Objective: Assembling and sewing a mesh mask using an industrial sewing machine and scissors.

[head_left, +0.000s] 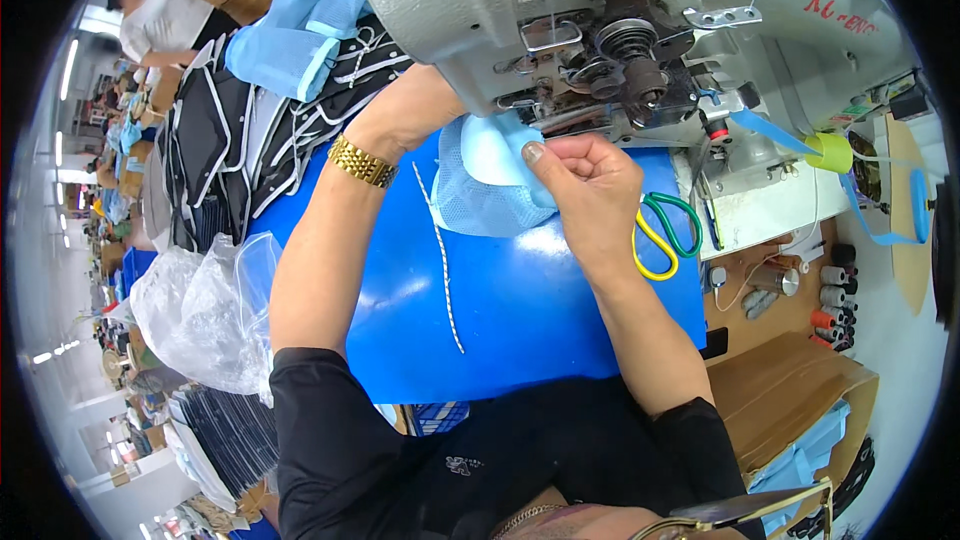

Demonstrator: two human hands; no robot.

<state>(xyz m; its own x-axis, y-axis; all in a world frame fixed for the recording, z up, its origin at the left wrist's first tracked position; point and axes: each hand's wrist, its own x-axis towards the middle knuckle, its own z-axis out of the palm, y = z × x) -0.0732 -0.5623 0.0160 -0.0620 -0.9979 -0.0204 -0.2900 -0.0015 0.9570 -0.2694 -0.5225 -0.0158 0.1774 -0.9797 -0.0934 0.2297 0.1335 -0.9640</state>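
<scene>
Right hand [590, 175] grip: thumb and curled fingers pinch the light-blue mesh piece [490, 208] at its right side. Left hand [418, 105]: fingers hidden behind the sewing machine [445, 25], can't tell its grip. Piece lies toward the table's [525, 325] far edge. Best kept flat, lightly taut, fingertips off the stitching point (not visible here), clear of the scissors [655, 252] near the right edge.
</scene>
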